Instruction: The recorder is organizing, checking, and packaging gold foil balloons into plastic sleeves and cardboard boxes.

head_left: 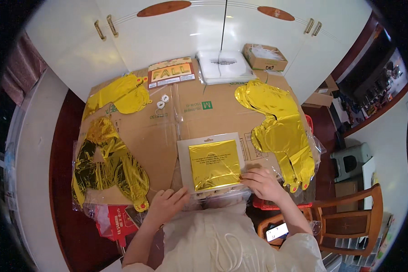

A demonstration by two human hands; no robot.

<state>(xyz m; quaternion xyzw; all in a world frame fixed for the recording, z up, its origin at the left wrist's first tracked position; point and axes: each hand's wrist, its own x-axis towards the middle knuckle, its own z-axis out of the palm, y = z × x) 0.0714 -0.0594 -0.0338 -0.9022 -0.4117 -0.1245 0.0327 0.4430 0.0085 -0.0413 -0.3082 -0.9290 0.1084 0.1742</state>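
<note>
Cream fabric of the person's own garment fills the 6 o'clock edge, with both forearms rising out of it. At about 7 o'clock of the flat packet the left hand rests palm down on the cardboard sheet, fingers spread and relaxed, its fingertips at the packet's lower left corner, gripping nothing. At the packet's 4 o'clock the right hand lies with fingers curled together, pressing on its lower right corner. That packet, a clear sleeve with a folded gold foil square on a grey backing card, sits at the centre of the cardboard. Gold foil balloons lie at 9 o'clock, 11 o'clock and 3 o'clock. A wooden chair stands at 4 o'clock.
</note>
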